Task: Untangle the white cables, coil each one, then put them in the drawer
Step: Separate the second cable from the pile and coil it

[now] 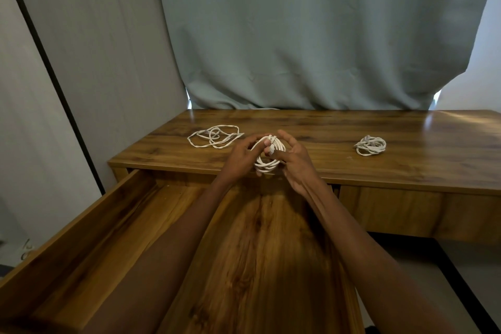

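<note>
No readable text, labels, brands, numbers or signs anywhere in view

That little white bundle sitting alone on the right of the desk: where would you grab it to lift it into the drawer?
Probably from above, pinching across the whole coiled cable so every loop is caught. It lies flat on the desk with loose strands at its edge; lifting by one strand would likely undo it.

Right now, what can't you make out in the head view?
- Coil held between left hand and right hand: fingers cover its sides, so whether its end is secured is unclear.
- Loose cable on the desk: too small to identify its connectors.
- Drawer: forearms hide the middle; the bottom edge cuts off its front.
</note>
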A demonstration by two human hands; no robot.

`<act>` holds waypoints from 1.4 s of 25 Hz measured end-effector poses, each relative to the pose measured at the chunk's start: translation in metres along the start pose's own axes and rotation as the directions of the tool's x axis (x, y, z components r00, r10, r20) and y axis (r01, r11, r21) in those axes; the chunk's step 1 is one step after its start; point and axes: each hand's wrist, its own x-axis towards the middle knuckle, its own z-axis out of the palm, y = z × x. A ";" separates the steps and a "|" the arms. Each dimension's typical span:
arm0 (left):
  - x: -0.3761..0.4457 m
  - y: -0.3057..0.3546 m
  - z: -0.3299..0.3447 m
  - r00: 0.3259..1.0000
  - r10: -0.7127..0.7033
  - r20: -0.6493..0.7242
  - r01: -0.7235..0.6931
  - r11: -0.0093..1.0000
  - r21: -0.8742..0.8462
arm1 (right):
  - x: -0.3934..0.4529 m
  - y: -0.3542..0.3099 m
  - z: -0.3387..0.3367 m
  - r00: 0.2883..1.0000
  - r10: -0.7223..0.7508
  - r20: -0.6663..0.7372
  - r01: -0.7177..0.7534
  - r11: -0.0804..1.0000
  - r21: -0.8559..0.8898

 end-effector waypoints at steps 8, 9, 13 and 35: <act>0.001 -0.003 -0.004 0.997 -0.068 0.032 0.071 0.994 -0.088 | -0.005 -0.004 -0.009 0.993 -0.118 -0.001 0.109 0.914 -0.391; 0.002 -0.003 -0.006 0.996 -0.087 0.034 0.090 0.991 -0.097 | -0.003 -0.002 -0.011 0.976 -0.220 0.001 0.187 0.831 -0.524; 0.002 0.004 -0.003 0.991 -0.134 0.007 0.134 0.991 -0.030 | 0.001 0.011 -0.019 0.806 -0.546 0.227 0.416 0.251 -0.874; 0.000 -0.018 0.011 0.974 0.228 0.003 -0.205 0.870 0.448 | -0.001 -0.008 -0.010 0.954 -0.180 -0.239 0.106 0.950 -0.294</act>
